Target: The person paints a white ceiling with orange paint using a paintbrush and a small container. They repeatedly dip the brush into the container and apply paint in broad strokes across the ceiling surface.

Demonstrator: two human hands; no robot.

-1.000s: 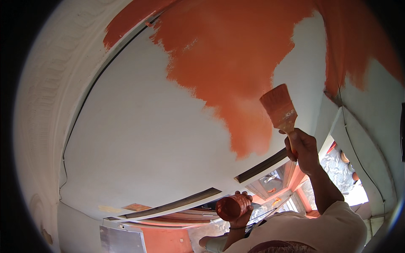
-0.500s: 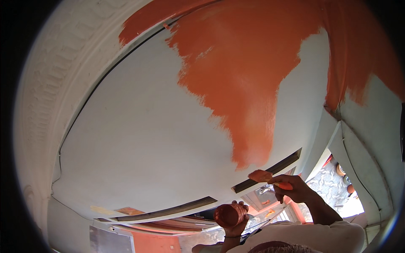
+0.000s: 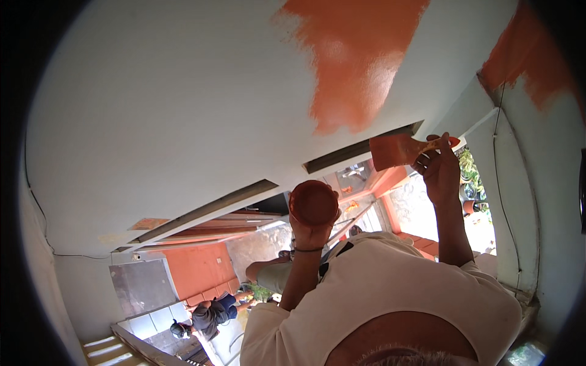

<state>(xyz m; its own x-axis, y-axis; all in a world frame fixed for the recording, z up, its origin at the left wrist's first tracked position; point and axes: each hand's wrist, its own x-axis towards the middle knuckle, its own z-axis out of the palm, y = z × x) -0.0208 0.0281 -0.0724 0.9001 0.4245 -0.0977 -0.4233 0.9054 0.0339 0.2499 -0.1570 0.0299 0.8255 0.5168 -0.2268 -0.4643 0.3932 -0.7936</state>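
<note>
My left hand (image 3: 310, 234) is closed around a round paint container (image 3: 314, 202) coated in rust-orange paint, below the pale wall surface. My right hand (image 3: 438, 172) grips the handle of a wide paintbrush (image 3: 390, 152), whose orange-covered bristles lie sideways, pointing left, across the end of a dark recessed slot (image 3: 334, 157) as seen here. Above both hands spreads a large irregular patch of wet orange paint (image 3: 357, 67) on the white surface (image 3: 171, 91), with another orange area (image 3: 531, 55) at the upper right.
A second dark slot (image 3: 210, 207) runs at the left. At the lower left, a co-worker (image 3: 207, 317) in dark clothes is in view near an orange wall (image 3: 196, 271) and a grey panel (image 3: 139, 290). Cables (image 3: 500, 177) run along both sides, and plants (image 3: 469, 165) show through an opening at the right.
The brush has gone from upright to sideways. The view has shifted: the painted patch sits higher in it and more of the space below shows, including the co-worker. The container is higher in the picture.
</note>
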